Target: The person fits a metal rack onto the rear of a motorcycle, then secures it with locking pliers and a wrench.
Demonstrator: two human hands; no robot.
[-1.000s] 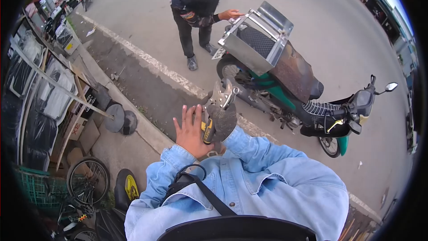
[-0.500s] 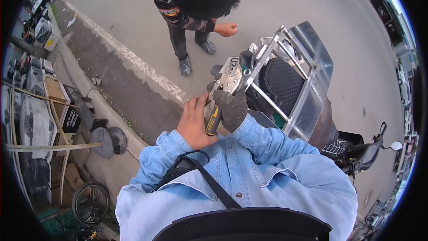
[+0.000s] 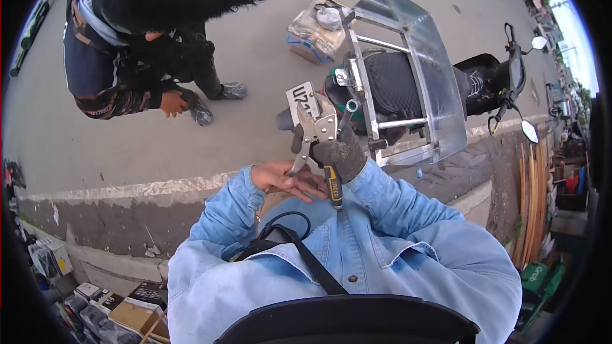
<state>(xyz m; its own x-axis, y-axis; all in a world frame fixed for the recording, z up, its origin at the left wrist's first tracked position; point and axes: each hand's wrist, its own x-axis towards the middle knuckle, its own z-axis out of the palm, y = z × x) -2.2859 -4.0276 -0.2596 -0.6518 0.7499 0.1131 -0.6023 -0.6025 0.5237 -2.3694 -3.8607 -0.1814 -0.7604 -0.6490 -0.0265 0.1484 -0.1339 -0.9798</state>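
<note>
My right hand (image 3: pixel 341 153), in a dark work glove, grips a hand riveter (image 3: pixel 315 137) with black and yellow handles, its metal head raised toward the rear of a motorcycle (image 3: pixel 408 83). Just below the tool's lower handle, my bare left hand (image 3: pixel 280 178) is held palm up with the fingers apart, its fingertips touching that handle. The tool's head is close to the number plate (image 3: pixel 299 99) and the metal carrier frame (image 3: pixel 414 57) over the seat. Both arms wear a light blue denim jacket.
Another person (image 3: pixel 140 32) in dark clothes bends over at the upper left, one hand hanging low. A wrapped parcel (image 3: pixel 315 28) lies on the road behind the motorcycle. A painted kerb line (image 3: pixel 127 188) runs across. Boxes (image 3: pixel 127 309) sit at lower left, wooden planks (image 3: pixel 529 204) at right.
The view has swung and I have come up to the motorcycle's rear. My left hand came off the riveter's handles and opened below them. The other person now stands at upper left.
</note>
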